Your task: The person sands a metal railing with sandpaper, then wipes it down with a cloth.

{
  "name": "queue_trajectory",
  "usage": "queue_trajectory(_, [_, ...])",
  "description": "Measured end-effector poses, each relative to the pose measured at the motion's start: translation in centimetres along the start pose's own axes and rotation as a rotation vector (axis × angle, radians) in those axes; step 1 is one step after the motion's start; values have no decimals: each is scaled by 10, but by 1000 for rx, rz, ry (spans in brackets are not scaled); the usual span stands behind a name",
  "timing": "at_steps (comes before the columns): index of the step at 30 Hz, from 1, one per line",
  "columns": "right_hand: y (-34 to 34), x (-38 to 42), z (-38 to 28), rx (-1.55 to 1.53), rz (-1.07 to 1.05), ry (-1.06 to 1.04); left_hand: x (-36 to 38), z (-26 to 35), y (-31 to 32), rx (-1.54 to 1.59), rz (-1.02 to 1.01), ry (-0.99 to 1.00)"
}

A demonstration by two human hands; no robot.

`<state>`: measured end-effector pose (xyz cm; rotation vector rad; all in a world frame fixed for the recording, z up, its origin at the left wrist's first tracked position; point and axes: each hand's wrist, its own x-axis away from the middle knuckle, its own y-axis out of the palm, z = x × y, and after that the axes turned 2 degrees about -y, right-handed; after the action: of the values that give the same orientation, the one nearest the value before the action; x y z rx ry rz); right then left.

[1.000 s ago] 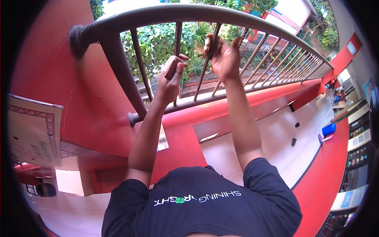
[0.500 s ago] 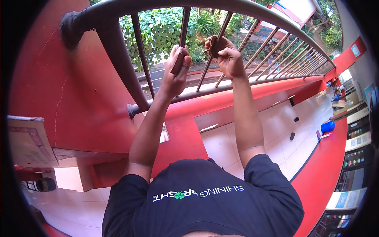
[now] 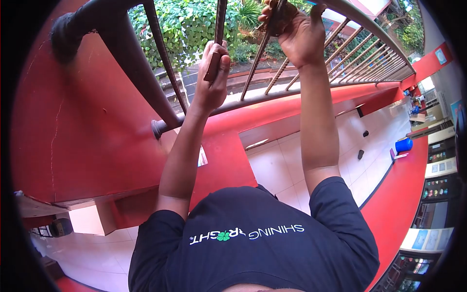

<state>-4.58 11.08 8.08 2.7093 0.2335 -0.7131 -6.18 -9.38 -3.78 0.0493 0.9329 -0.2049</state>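
My left hand [image 3: 212,92] is closed around a small, flat, reddish-brown rectangular piece [image 3: 212,66], against an upright bar [image 3: 220,22] of the metal railing. Higher and to the right, my right hand [image 3: 305,44] curls round a dark brown, crumpled-looking piece [image 3: 282,19], possibly sandpaper or cloth. This piece is pressed about another ribbed bar [image 3: 254,70], close under the top rail. Some fingertips show on the bar's far side. Part of the right hand's grip lies at the upper edge of the view.
A thick dark post [image 3: 131,61] joins the red wall [image 3: 97,121] at left. Leafy plants [image 3: 180,34] grow beyond the railing. Below are a red ledge [image 3: 221,163] and pale floor tiles [image 3: 277,170]. A blue bucket [image 3: 404,145] stands farther right.
My right hand has moved up along its bar with the brown piece, toward the top rail. My left hand keeps its grip. The view has shifted slightly.
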Motion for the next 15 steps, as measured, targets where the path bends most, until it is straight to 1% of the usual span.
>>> queue_trajectory(1, [4, 7, 13, 12, 98, -65, 1, -2, 0, -5, 2, -9])
queue_trajectory(2, [-7, 19, 36, -2, 39, -53, 2, -4, 1, 6, 5, 0])
queue_trajectory(3, [-15, 41, 72, 30, 19, 54, 0, -5, 1, 18, 8, 16])
queue_trajectory(4, [-36, 68, 122, 48, 49, 162, -3, -6, 0, 16, 5, 24])
queue_trajectory(5, [-37, 94, 160, 14, 249, 193, -2, -6, -1, 23, -4, 30])
queue_trajectory(6, [-30, 101, 162, -57, 322, 175, -1, -5, -1, 27, -7, 32])
queue_trajectory(8, [-43, 61, 107, -86, -51, 150, 0, -7, 2, 40, 14, 34])
queue_trajectory(9, [-20, 44, 70, -32, 44, 118, 1, -5, 2, 15, 11, 33])
queue_trajectory(10, [-5, 28, 42, 48, 87, 30, 0, -3, 1, -12, 13, 36])
queue_trajectory(12, [12, 14, 16, 184, 62, -54, 0, -4, 3, -11, 26, 33])
queue_trajectory(14, [-2, 30, 52, 184, 7, -70, -1, -3, 3, 26, 33, 50])
queue_trajectory(15, [-10, 55, 91, 184, 79, -6, 0, -2, 1, 24, 8, 43])
